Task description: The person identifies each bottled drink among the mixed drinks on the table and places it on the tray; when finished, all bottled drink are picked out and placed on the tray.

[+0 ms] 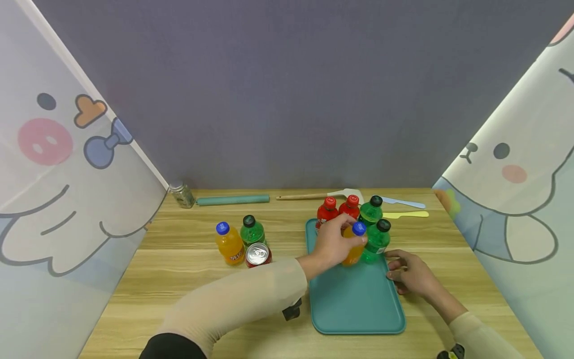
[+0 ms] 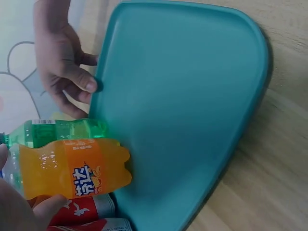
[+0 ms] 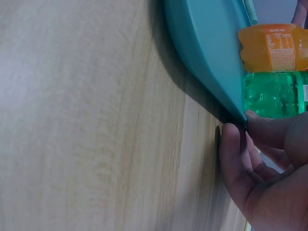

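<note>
My left hand (image 1: 333, 243) grips an orange soda bottle (image 1: 353, 255) with a blue cap near its top. The bottle is upright over the far half of a teal tray (image 1: 356, 306), close beside a green soda bottle (image 1: 376, 243). Behind these, another green bottle (image 1: 370, 213) and two red-capped cola bottles, one on the left (image 1: 327, 213) and one on the right (image 1: 350, 207), stand together. At the tray's right rim, my right hand (image 1: 414, 274) pinches the edge, thumb on top and fingers outside it, as the right wrist view shows.
Left of the tray stand an orange bottle (image 1: 230, 246), a green bottle (image 1: 252, 231) and a soda can (image 1: 258, 255). Along the back lie a teal rod (image 1: 233, 200), a wooden-handled spatula (image 1: 309, 196), a blue knife (image 1: 403, 202) and a yellow knife (image 1: 405, 215). A jar (image 1: 181, 195) stands back left.
</note>
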Available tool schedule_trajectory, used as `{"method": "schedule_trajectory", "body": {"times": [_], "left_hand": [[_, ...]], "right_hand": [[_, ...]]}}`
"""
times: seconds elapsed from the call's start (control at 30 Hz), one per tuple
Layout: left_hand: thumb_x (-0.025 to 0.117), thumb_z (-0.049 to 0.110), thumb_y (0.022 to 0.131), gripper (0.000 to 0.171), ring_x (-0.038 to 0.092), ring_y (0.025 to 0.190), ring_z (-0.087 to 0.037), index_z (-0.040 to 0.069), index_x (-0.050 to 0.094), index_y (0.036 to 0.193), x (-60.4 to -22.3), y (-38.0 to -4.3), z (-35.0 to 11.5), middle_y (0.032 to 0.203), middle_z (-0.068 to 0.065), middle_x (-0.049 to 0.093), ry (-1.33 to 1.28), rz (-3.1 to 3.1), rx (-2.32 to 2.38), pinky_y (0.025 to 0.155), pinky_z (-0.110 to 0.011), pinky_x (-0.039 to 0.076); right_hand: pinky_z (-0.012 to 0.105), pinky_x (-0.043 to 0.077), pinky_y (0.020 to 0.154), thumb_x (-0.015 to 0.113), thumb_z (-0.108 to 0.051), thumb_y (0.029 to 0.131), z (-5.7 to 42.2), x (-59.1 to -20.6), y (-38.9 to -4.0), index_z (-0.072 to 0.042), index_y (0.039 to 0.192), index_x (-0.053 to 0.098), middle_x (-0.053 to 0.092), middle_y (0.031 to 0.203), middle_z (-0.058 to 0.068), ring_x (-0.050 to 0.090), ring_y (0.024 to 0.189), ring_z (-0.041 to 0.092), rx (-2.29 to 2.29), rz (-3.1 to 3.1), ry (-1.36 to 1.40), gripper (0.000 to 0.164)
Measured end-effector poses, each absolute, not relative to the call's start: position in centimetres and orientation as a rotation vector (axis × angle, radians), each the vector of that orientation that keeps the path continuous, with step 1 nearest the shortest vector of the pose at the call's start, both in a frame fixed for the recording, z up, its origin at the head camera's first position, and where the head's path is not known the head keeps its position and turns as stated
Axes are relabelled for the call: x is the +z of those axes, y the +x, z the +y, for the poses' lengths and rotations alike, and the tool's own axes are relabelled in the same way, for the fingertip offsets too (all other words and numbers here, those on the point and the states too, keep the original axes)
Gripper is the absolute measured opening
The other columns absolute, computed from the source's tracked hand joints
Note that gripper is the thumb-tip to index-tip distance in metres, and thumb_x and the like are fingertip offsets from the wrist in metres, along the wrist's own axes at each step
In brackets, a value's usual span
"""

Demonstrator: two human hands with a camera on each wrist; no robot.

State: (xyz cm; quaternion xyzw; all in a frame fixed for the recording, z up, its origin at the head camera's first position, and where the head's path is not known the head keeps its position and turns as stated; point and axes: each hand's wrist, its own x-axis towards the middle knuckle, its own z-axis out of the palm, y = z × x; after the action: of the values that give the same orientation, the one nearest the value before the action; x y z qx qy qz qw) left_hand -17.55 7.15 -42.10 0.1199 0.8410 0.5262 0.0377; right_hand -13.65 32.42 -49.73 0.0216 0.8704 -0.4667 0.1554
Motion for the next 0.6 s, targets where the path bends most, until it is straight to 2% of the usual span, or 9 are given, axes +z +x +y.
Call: {"method": "schedule_trajectory", "body": {"times": [0.27,0.6], "left_hand": [[0.080,0.030,0.091,0.034,0.062,0.104,-0.013,0.021,0.066,0.121,-42.68,-17.64,7.22,0.115,0.007,0.069,0.432,2.571,1.594,0.089,-0.026,0.055],[0.080,0.034,0.091,0.038,0.064,0.110,-0.016,0.020,0.065,0.123,-42.57,-18.09,6.67,0.121,0.006,0.069,0.462,2.516,1.523,0.092,-0.027,0.056]], "right_hand": [[0.039,0.059,0.052,0.069,0.005,0.092,32.39,-49.70,-13.70,0.006,0.141,0.050,0.064,0.103,0.020,0.063,0.065,0.025,-1.331,2.486,0.076,0.052],[0.040,0.060,0.054,0.069,0.005,0.092,32.37,-49.76,-13.70,0.006,0.141,0.050,0.063,0.105,0.021,0.065,0.068,0.025,-1.331,2.484,0.079,0.053]]}}
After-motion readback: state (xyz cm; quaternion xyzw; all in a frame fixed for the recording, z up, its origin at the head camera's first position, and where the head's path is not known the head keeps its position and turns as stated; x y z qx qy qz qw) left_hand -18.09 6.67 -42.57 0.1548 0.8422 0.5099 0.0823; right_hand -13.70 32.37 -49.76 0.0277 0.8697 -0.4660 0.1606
